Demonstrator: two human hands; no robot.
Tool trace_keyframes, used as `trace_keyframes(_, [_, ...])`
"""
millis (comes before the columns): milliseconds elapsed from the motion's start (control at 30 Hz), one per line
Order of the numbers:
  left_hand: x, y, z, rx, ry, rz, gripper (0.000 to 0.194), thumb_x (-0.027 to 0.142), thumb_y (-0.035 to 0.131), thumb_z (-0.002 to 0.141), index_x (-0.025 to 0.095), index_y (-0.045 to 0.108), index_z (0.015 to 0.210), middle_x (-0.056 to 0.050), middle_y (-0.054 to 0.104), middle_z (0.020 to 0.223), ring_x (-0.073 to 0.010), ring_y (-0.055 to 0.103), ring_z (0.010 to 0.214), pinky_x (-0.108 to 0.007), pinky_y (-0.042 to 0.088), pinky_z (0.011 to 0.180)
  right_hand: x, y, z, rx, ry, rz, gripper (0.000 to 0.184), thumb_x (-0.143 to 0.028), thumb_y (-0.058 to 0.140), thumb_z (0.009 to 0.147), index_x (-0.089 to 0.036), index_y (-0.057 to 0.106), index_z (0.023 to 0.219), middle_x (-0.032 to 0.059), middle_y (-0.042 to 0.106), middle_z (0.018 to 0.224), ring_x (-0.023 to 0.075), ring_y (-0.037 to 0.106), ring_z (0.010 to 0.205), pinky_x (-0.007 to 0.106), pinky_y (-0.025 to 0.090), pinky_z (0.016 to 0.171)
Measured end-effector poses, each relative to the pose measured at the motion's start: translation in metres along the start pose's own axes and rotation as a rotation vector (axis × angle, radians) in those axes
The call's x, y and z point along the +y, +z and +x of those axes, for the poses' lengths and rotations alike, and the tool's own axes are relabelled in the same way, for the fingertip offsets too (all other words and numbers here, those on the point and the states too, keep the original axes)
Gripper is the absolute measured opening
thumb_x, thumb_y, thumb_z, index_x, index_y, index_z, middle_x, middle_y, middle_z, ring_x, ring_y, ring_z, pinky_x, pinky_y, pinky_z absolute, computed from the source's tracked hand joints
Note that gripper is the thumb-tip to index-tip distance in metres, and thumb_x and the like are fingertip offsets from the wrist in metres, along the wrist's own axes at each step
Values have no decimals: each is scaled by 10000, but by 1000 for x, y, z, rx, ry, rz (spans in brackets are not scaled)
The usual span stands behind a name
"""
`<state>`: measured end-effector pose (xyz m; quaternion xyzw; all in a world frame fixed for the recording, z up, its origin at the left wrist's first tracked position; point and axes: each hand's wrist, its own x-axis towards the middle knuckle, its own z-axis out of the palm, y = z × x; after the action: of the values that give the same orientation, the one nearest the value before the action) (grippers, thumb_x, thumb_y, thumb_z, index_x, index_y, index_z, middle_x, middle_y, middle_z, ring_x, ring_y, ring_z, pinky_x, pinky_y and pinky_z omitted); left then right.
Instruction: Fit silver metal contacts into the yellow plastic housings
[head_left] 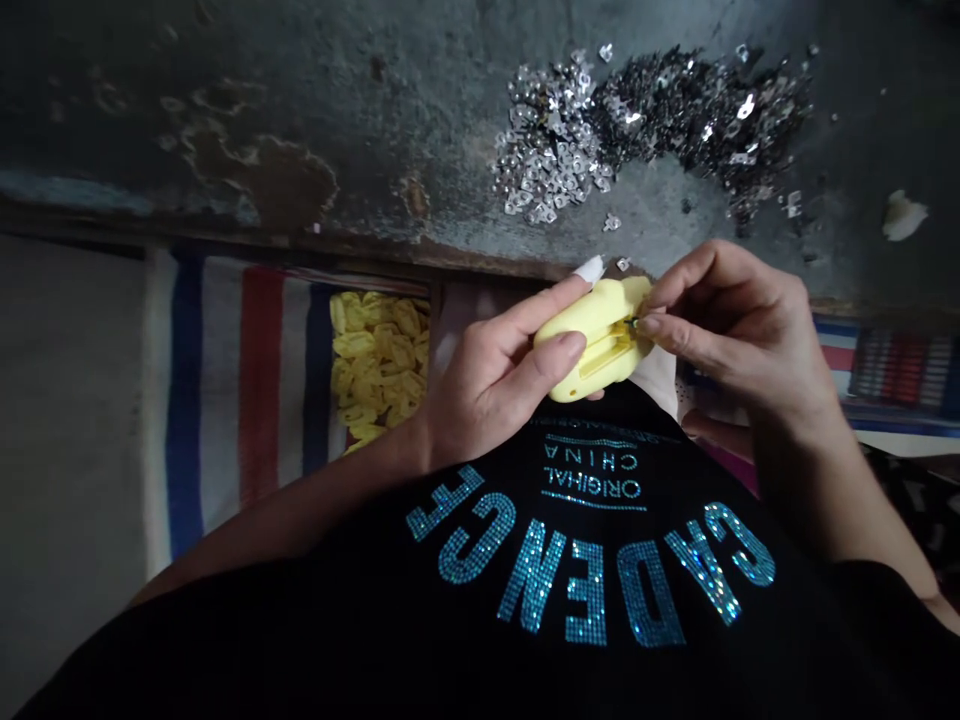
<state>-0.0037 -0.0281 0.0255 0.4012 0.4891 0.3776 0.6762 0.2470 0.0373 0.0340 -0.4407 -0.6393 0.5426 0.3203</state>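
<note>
dim light, bright glints on metal pieces (553, 150), darkened edges

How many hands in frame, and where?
2. Left hand: near centre, holding the yellow part. Right hand: right of it, pinching a small dark piece at the part's opening. Some fingers are partly hidden.

Free room over the bench (405, 100), left of obstructing metal pieces (652, 105)
</note>
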Motion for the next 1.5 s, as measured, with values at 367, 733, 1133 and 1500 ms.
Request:
trace_keyframes(367, [-3,-1,3,-49,77,141,619,527,753,1106,290,672,1671,-95,796,1535,-388,827,1296,-476,790,958,-7,-9,10,-61,45,-4,426,-575,1032,819,-281,727,853,-16,740,844,171,662,710,343,592,622])
trace_keyframes(733, [-3,2,4,47,147,214,604,511,784,1073,197,744,1587,-129,852,1400,-395,814,1310,-448,739,1046,-8,-10,17,-119,99,3,443,-583,1046,794,-281,724,843,-21,750,838,169,674,694,349,632,629])
trace_keyframes(1133, [-6,6,7,56,37,-26,661,509,797,1068,184,691,1634,-156,821,1465,-364,886,1118,-418,788,838,3,-2,3,15,55,22,351,-497,1013,869,-295,727,874,-14,792,868,215,750,759,392,635,674])
trace_keyframes(1500, [-10,8,7,83,30,-168,615,479,807,1075,207,708,1618,-138,841,1431,-271,900,872,-406,790,809,14,19,-33,164,-468,-768,402,-154,703,1097,-409,799,1393,53,849,1211,251,810,1033,422,685,860])
